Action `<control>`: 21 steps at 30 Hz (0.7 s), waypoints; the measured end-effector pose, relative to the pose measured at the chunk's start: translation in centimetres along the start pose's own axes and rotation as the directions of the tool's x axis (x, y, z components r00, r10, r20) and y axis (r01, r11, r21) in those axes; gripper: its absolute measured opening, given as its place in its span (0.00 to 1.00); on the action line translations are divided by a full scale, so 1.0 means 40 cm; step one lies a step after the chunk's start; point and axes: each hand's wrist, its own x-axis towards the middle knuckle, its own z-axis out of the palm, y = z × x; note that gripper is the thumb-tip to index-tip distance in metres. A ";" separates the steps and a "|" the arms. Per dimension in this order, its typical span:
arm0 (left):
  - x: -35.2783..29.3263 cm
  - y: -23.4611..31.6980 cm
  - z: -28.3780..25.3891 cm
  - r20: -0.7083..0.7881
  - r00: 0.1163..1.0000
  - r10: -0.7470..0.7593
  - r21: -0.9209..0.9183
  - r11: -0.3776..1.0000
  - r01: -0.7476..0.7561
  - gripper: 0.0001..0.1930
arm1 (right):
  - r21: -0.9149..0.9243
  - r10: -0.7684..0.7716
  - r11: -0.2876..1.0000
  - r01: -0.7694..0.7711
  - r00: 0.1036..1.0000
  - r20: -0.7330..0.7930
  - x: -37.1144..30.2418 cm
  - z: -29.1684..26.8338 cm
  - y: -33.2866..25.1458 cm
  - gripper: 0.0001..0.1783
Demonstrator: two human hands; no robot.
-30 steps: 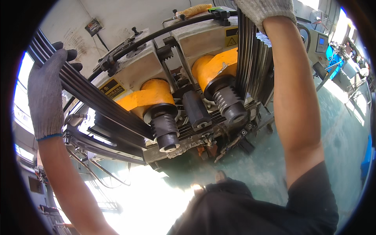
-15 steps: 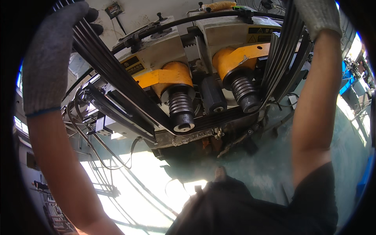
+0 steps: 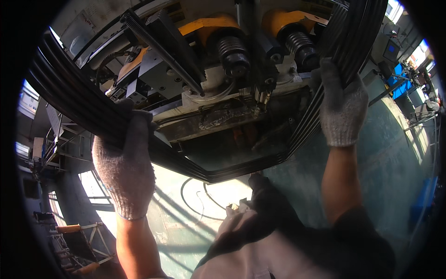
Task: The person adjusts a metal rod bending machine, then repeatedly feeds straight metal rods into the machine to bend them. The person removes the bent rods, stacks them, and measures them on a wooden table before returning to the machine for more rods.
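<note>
A bundle of several dark metal rods (image 3: 246, 169), bent at two corners into a wide U, hangs between me and the machine. My left hand (image 3: 125, 172), in a pale knitted glove, is wrapped round the left leg of the bundle. On the right leg, my gloved right hand (image 3: 344, 109) has its fingers closed round the rods. Both legs rise past my hands toward the upper edges of the view. The bottom stretch of the bundle is held in the air, apart from the two ribbed rollers (image 3: 234, 56) on the machine.
Orange brackets (image 3: 211, 24) sit behind the ribbed rollers. A long coil spring (image 3: 153, 44) slants across the machine's left part. Sunlight falls on the green floor (image 3: 186, 237) below. A rack (image 3: 83, 246) stands at lower left, and blue equipment (image 3: 400, 83) at far right.
Both hands have come down and nearer to me, with the bundle of rods. Its bent bottom has left the ribbed rollers and now hangs in front of the machine.
</note>
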 end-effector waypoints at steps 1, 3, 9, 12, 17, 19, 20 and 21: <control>-0.055 -0.056 -0.020 -0.008 0.998 -0.061 0.028 0.998 0.061 0.14 | -0.021 0.086 0.996 -0.086 0.996 0.034 -0.081 0.018 0.024 0.24; -0.159 -0.185 -0.065 -0.029 0.990 -0.139 0.189 0.972 0.142 0.14 | 0.102 0.201 0.971 -0.214 0.972 0.123 -0.248 0.057 0.081 0.17; -0.547 -0.444 -0.225 -0.066 0.995 -0.080 0.487 0.867 0.102 0.08 | 0.232 0.498 0.770 -0.595 0.786 0.365 -0.657 0.145 0.238 0.15; -0.714 -0.506 -0.287 -0.252 0.959 -0.129 0.516 0.821 0.246 0.07 | 0.095 0.556 0.742 -0.663 0.689 0.466 -0.806 0.206 0.277 0.17; -0.969 -0.490 -0.450 -0.674 0.691 -0.263 0.310 0.747 0.587 0.12 | 0.009 0.297 0.892 -0.451 0.602 0.742 -1.052 0.296 0.192 0.10; -1.030 -0.467 -0.522 -0.818 0.521 -0.245 0.144 0.788 0.598 0.11 | -0.024 0.261 0.910 -0.413 0.530 0.807 -1.134 0.332 0.120 0.11; -1.062 -0.459 -0.567 -0.866 0.386 -0.320 -0.008 0.778 0.628 0.11 | -0.054 0.247 0.929 -0.365 0.505 0.827 -1.178 0.351 0.081 0.11; -1.089 -0.459 -0.617 -0.899 0.296 -0.321 -0.097 0.808 0.581 0.10 | 0.031 0.123 0.957 -0.287 0.504 0.855 -1.222 0.368 0.045 0.11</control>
